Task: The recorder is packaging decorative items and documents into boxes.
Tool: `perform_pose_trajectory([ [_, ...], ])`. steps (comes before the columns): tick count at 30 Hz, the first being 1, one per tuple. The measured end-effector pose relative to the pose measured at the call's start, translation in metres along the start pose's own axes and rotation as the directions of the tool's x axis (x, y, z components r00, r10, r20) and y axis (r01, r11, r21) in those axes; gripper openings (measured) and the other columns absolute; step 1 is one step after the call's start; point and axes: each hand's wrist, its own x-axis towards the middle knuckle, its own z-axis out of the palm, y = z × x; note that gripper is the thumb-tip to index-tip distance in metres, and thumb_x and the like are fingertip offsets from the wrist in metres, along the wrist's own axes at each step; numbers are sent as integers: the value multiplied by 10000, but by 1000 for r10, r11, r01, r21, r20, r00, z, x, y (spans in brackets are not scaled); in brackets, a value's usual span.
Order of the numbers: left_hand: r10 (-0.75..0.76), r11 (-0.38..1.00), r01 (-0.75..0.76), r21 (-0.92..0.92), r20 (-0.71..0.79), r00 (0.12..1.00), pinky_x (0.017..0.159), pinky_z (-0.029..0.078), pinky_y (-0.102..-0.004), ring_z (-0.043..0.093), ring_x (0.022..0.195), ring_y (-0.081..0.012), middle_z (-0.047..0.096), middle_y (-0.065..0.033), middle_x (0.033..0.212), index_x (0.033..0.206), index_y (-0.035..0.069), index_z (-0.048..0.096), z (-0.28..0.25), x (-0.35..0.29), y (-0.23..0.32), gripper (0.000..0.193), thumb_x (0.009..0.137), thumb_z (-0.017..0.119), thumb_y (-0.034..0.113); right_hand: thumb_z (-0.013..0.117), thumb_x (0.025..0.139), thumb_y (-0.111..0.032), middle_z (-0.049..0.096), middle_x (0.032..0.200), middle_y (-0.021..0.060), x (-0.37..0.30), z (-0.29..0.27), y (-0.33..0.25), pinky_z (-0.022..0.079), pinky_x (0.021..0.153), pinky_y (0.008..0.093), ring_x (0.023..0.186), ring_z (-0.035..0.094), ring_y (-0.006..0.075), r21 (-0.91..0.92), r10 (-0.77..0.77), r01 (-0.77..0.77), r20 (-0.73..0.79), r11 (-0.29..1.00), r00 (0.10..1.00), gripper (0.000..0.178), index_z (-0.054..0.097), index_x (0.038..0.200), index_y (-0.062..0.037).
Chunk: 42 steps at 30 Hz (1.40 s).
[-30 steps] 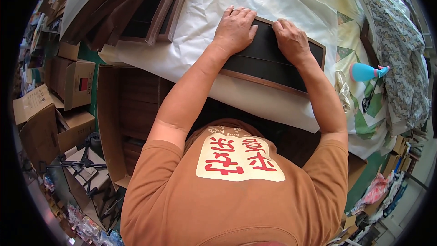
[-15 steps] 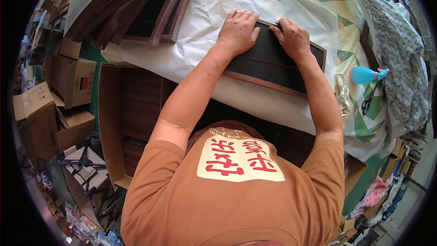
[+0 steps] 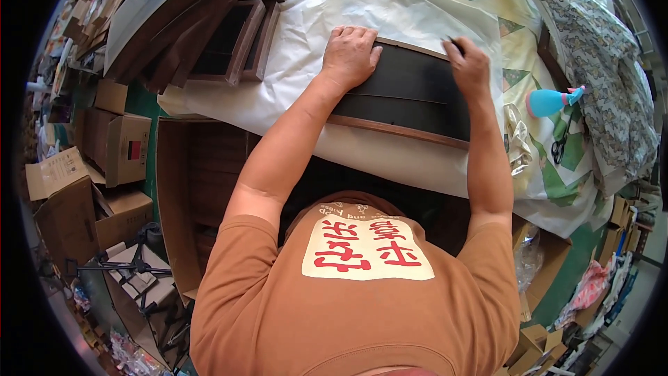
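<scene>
A black rectangular panel (image 3: 403,83) with a brown wooden frame lies on white sheeting in front of me. My left hand (image 3: 350,57) grips its far left corner, fingers bent over the edge and thumb along the black face. Near the panel's far right end, my right hand (image 3: 466,66) is closed on a thin black pen-like tool (image 3: 454,44), whose tip points away to the left. Most of that tool is hidden in the fingers. Whether its tip touches the frame, I cannot tell. My right wrist and forearm cover the panel's right end.
Several similar dark framed pieces (image 3: 229,42) are stacked at the far left. White sheeting (image 3: 316,10) covers the table. On the right are a blue spray bottle (image 3: 550,102), black scissors (image 3: 559,147) and patterned fabric (image 3: 591,63). An open cardboard box (image 3: 170,202) stands below the table edge.
My right hand has moved right along the panel's far edge, away from my left hand, with the black tool in it. My left hand keeps its hold at the left end.
</scene>
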Motion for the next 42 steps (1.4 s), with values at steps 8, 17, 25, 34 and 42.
perform_pose_trajectory([
  [8,1,994,17,-110,160,987,1003,462,-383,692,969,-285,764,-50,986,1020,129,741,17,22,15,300,998,602,395,671,966,-186,725,919,58,-38,-52,68,508,722,357,756,639,251,-78,-83,85,28,993,996,163,710,977,-28],
  [17,-13,988,38,-148,163,986,920,488,-375,693,936,-267,762,-23,956,969,144,750,16,24,16,307,1021,576,392,660,944,-143,715,1043,23,-17,-43,61,529,762,394,884,679,292,-332,-257,314,206,889,944,79,674,959,-67],
  [25,-9,991,28,-131,141,990,920,487,-371,690,925,-265,758,-20,942,970,146,752,18,23,19,302,1026,577,385,643,955,-145,710,1027,35,-14,-33,69,541,753,409,895,677,279,-386,-351,417,232,823,907,62,638,971,-85],
  [34,-14,996,26,-83,144,990,903,507,-361,704,941,-245,769,0,996,1012,147,752,14,24,21,267,1015,602,368,641,967,-176,705,985,55,-21,-22,71,544,695,412,866,678,281,-490,-396,413,144,768,907,103,598,973,-83],
  [42,-25,996,37,-85,146,989,909,489,-364,694,930,-253,759,-13,953,993,148,751,15,22,21,285,1023,585,377,672,967,-244,698,895,61,-13,-23,67,527,673,418,769,670,312,-368,-299,314,100,875,949,186,590,931,-81],
])
